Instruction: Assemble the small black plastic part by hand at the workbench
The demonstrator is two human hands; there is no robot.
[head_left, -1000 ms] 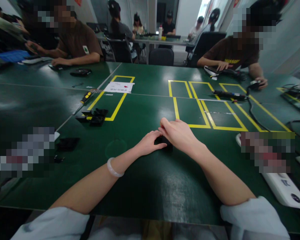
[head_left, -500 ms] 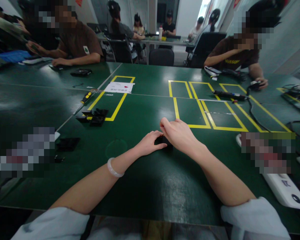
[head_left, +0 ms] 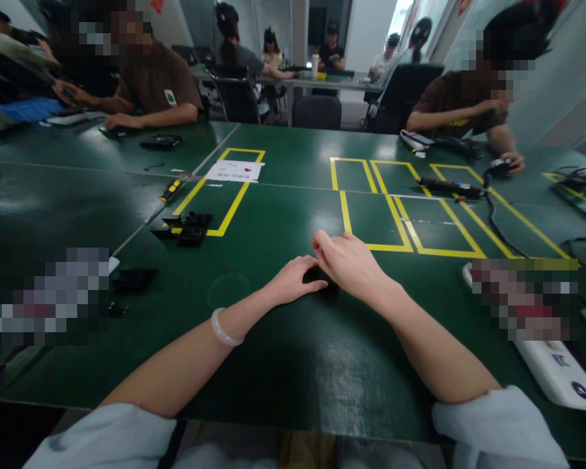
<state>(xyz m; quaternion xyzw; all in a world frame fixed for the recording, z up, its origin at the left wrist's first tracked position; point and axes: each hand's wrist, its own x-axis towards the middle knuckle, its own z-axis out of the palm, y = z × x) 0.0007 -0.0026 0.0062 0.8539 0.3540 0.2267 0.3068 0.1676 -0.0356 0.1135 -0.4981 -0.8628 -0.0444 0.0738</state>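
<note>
Near the middle of the green table, a small black part sits mostly hidden under my two hands. My left hand grips its left side between thumb and fingers. My right hand is bent over it from the right, fingers curled; what its fingertips pinch, if anything, is hidden. Several black plastic pieces lie beyond my left hand, by the yellow tape outline. Another flat black piece and a tiny black part rest on the left.
A yellow-and-black screwdriver lies near a white paper sheet. A black corded tool crosses the taped rectangles on the right. White power strips lie near the right edge and left side. People sit across the table.
My hands stay in almost the same place around the black part. The view shifts very slightly. Across the table at right, a person's raised hand and head have moved a little.
</note>
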